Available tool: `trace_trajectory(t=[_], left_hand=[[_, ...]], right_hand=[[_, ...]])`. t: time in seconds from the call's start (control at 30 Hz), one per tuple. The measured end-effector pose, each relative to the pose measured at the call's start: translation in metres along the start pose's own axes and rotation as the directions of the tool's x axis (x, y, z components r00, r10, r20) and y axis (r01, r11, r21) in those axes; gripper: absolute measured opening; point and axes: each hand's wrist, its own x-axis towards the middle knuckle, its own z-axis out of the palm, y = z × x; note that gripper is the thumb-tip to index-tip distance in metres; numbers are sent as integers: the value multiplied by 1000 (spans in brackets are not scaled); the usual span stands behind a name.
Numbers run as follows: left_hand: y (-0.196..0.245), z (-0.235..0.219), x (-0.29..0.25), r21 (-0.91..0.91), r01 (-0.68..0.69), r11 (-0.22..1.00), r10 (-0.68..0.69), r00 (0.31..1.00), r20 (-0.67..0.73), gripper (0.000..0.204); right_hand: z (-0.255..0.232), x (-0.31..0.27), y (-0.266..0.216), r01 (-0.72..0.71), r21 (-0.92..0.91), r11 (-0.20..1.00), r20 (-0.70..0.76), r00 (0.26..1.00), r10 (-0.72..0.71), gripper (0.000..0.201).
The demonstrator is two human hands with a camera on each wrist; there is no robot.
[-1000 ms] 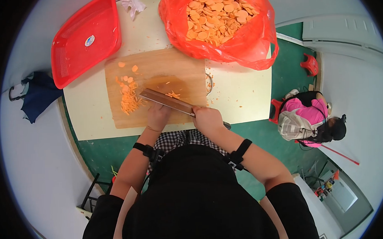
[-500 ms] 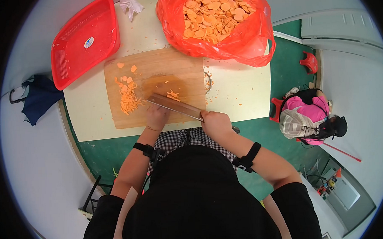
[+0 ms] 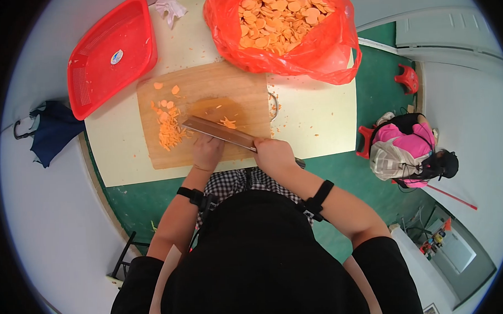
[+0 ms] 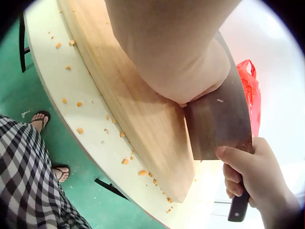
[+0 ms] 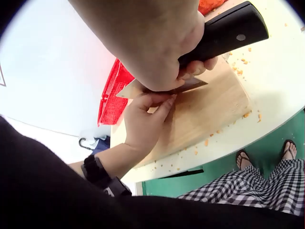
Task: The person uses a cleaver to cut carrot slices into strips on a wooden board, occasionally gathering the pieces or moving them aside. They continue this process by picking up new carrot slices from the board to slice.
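My right hand [image 3: 274,155] grips the black handle [image 5: 228,33] of a broad cleaver [image 3: 220,131], whose blade slants across the wooden cutting board [image 3: 243,91]. Close against the blade's near side, my left hand [image 3: 208,153] rests low on the board with bent fingers. Its thumb and fingertips come right up to the blade in the right wrist view; what lies under them is hidden, so I cannot tell if it holds anything. A pile of carrot shreds [image 3: 170,135] lies left of the blade, below a few carrot slices [image 3: 175,90]. More carrot strips [image 3: 228,123] lie just beyond the blade.
A red plastic bag [image 3: 320,69] full of carrot slices [image 3: 280,17] stands at the board's far right. To the far left is a red basket [image 3: 113,79], beside a crumpled tissue [image 3: 171,10]. Carrot crumbs dot the table [image 3: 322,110]. Another person [image 3: 406,146] sits off to the right.
The cleaver and my right hand slid right and toward me, then back left and away. My left hand stays nearly in place. The shred pile looks the same.
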Motion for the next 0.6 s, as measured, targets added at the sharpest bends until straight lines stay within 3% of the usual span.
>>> trace_trajectory(t=[0.2, 0.6], left_hand=[[0, 3, -3, 0, 56, 998, -56, 998, -10, 17], [3, 1, 1, 2, 45, 999, -45, 998, -43, 17]], right_hand=[[-8, -20, 7, -16, 15, 1000, 2, 1000, 15, 13], [-6, -19, 12, 19, 19, 1000, -14, 1000, -18, 11]])
